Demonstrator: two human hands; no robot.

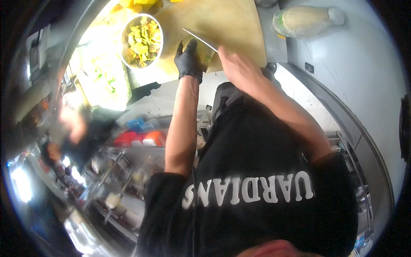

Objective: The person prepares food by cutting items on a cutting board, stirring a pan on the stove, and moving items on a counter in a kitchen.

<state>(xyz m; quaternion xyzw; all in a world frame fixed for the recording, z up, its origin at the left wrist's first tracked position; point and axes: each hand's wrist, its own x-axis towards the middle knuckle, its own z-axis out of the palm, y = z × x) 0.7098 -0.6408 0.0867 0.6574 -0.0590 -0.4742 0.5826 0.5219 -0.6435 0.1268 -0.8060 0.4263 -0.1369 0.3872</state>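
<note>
Black shirt [257,222] lies nearest; left hand [187,58] clasps yellowish piece [204,55], right hand [237,66] closes around knife [200,39]: probably slicing, next cut needs steadiness.

Big white letters [234,190] stand on the front of the black shirt [257,218]. They make one row, and the row bends a little. The letters are fat, all capitals, and they look upside down from here. The row sits well below the right fingers [227,60], close to the person's tummy. A fold in the cloth runs through the left end of the row. Up and to the right of those fingers lies a bottle [304,21] with a green label [279,21], too blurry to read. Far down and right of the fingers, a blue and white sticker [359,240] is too tiny to read.
</note>
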